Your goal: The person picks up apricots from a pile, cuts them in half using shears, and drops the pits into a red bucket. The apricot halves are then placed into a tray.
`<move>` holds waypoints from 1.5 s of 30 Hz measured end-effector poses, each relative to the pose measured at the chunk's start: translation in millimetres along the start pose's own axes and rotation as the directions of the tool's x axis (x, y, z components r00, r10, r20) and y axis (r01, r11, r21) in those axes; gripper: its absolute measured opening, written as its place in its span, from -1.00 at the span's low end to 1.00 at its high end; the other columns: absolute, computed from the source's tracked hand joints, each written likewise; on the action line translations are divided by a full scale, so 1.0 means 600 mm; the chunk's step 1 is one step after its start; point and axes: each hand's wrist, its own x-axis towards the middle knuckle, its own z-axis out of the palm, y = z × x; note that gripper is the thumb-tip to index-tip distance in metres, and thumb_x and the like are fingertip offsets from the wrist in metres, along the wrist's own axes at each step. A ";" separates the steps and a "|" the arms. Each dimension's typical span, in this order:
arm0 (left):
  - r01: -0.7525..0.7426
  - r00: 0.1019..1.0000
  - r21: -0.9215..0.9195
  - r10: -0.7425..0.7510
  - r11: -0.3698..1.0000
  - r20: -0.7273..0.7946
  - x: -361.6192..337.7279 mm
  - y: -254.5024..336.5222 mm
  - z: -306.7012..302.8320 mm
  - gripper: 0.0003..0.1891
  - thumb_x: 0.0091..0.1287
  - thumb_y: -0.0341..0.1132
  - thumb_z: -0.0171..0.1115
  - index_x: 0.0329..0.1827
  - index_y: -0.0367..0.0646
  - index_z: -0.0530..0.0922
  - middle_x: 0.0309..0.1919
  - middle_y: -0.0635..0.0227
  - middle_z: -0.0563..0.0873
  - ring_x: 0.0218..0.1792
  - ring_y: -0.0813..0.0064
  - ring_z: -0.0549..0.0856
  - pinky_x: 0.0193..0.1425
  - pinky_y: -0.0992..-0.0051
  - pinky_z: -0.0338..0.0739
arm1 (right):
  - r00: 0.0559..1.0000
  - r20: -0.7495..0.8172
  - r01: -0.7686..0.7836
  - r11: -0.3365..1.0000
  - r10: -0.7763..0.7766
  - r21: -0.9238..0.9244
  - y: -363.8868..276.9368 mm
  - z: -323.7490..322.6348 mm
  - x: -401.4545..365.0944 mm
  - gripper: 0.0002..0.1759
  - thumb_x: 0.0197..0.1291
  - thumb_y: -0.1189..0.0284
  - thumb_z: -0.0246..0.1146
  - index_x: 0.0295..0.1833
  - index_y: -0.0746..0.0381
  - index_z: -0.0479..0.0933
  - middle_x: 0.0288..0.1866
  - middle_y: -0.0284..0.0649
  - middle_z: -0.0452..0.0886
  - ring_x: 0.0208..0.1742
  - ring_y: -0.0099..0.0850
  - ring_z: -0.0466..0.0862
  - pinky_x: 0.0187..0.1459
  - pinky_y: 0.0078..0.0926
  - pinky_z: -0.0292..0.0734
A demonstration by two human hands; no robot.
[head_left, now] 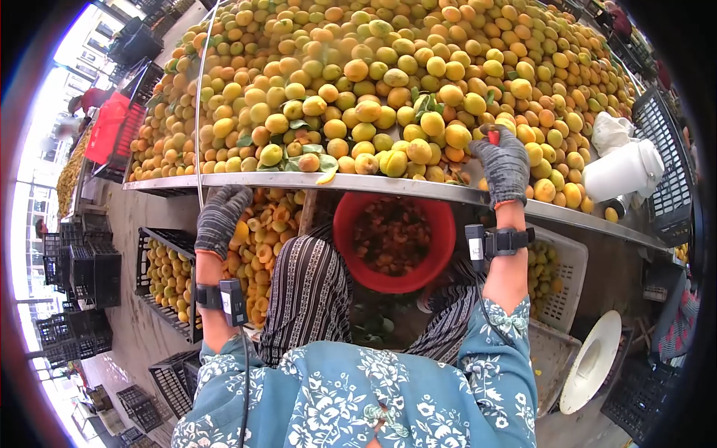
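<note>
Whole fruit point(367, 111) heaped high on the metal-edged tabletop point(299, 180), crowding the near rim. Main risk: pulling from the base lets the slope slide, and fruit rolls over the edge. Below sits a red bucket point(399, 282), between the knees; strays could drop in among the dark pieces, or a shifting leg could knock it. Black cable point(246, 381) hangs along the left forearm; a wide reach might snag it. Right hand point(502, 166), gloved, is in the pile's near edge, grip clamped on a small red object point(494, 137); if that is a blade handle, a slip could nick the glove. Yellow slice point(327, 176) lies on the rim, likely to fall if brushed.

Hard to make out: lower layers of the heap, buried; halved fruit point(263, 224) under the rim, partly cut off by it and the left hand point(222, 221). That hand's fingers curl downward, cannot tell whether apart, together or holding anything; far end of the red object hidden
</note>
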 end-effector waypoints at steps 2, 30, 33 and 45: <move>-0.104 0.978 0.396 0.166 0.912 -0.127 -0.030 0.046 0.001 -0.71 0.24 -0.31 0.31 -0.04 -0.28 0.61 -0.16 0.33 0.67 -0.17 0.56 0.64 -0.03 0.59 0.52 | 0.997 0.051 0.060 0.968 -0.049 -0.242 -0.013 0.013 0.000 -0.57 -0.08 0.24 0.37 -0.03 0.13 0.58 -0.30 -0.11 0.65 -0.25 -0.20 0.65 -0.17 -0.26 0.53; -0.803 0.571 -0.228 0.821 0.551 -0.028 0.006 0.279 0.309 -0.40 0.08 -0.52 0.33 0.23 -0.31 0.33 -0.10 0.26 0.58 -0.08 0.46 0.62 -0.05 0.51 0.62 | 0.905 0.425 -0.310 0.719 0.022 0.622 -0.108 0.027 -0.117 -0.75 0.31 0.25 0.17 -0.14 0.22 0.56 -0.54 -0.42 0.51 -0.61 -0.72 0.35 -0.56 -0.78 0.21; -0.357 0.737 -0.765 0.665 0.536 0.122 0.001 0.280 0.298 -0.41 0.11 -0.48 0.32 0.24 -0.30 0.33 -0.05 0.25 0.56 -0.08 0.44 0.63 -0.04 0.48 0.62 | 0.908 0.418 -0.299 0.669 -0.019 0.680 -0.117 0.051 -0.141 -0.70 0.33 0.21 0.15 -0.09 0.24 0.54 -0.56 -0.40 0.49 -0.74 -0.71 0.31 -0.71 -0.75 0.12; 0.193 0.750 -0.952 0.590 0.237 0.299 0.001 0.279 0.299 -0.48 0.23 -0.24 0.32 0.18 -0.25 0.33 -0.07 0.23 0.60 -0.07 0.39 0.66 0.01 0.41 0.62 | 0.960 0.279 -0.161 0.767 -0.024 0.621 -0.125 0.084 -0.165 -0.78 0.33 0.33 0.16 -0.06 0.23 0.55 -0.43 -0.49 0.53 -0.51 -0.77 0.38 -0.51 -0.80 0.29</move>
